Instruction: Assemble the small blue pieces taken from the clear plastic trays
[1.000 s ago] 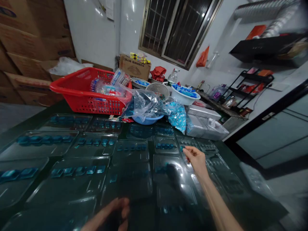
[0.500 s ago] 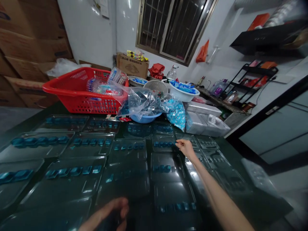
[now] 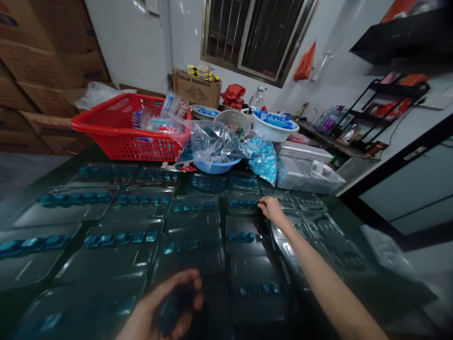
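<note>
My right hand (image 3: 271, 208) reaches out to a clear plastic tray (image 3: 235, 193) on the dark table, its fingers pinched at the right end of a row of small blue faceted pieces (image 3: 241, 204). A blue piece seems to be at those fingertips, mostly covered by them. My left hand (image 3: 177, 300), low in the foreground, is cupped around several dark blue pieces (image 3: 168, 314), slightly blurred. Just beyond the right wrist's left side lies another tray with three blue pieces (image 3: 242, 237) in its row.
Clear trays with similar rows cover much of the table (image 3: 46, 177). Behind them stand a red basket (image 3: 141, 150) of plastic packs, a light blue basin (image 3: 217, 167) under clear film, a bag of blue pieces (image 3: 264, 158), a white basin (image 3: 274, 132) and stacked clear trays (image 3: 300, 174).
The right hand stays at the same tray, its fingers now closer over the row's end. My left hand has risen and turned, showing the blue pieces in its palm. The view has shifted slightly.
</note>
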Motion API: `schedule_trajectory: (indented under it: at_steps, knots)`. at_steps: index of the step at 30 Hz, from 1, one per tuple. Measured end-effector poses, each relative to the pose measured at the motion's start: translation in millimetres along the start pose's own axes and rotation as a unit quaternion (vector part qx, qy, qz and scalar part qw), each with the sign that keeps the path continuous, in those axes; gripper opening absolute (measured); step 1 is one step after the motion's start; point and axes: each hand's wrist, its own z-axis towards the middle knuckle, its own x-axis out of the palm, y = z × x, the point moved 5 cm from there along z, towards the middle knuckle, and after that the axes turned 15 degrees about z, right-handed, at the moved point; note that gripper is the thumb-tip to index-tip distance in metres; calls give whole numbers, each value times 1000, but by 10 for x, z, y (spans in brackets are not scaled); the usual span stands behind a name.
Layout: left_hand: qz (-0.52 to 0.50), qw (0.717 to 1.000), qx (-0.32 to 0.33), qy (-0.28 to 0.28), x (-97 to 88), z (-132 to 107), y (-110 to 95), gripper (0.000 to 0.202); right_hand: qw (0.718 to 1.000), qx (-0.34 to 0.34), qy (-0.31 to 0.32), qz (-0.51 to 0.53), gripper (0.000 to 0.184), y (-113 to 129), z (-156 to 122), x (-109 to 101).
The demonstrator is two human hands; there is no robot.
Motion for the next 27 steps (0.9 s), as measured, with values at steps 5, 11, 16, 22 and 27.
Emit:
schedule_trajectory:
  at_steps: [5, 11, 16, 22, 27]
  knots:
    - [-18, 999, 43, 25, -31, -5, 50, 28, 999, 4, -37, -36, 39, 244, -156, -225]
    - [-47, 996, 63, 38, -36, -48, 128, 25, 994, -104, 3, -23, 26, 927, -806, -238]
    - [-48, 994, 64, 68, 65, -60, 177, 30, 986, -138, 67, -60, 20, 1248, -1190, 55]
    - [-48, 993, 68, 80, 91, -60, 234, 29, 984, -114, 95, -102, 26, 1207, -1105, 230]
    - [-58, 992, 62, 95, 108, -29, 254, 29, 983, -89, 120, -104, 19, 1220, -1040, 230]
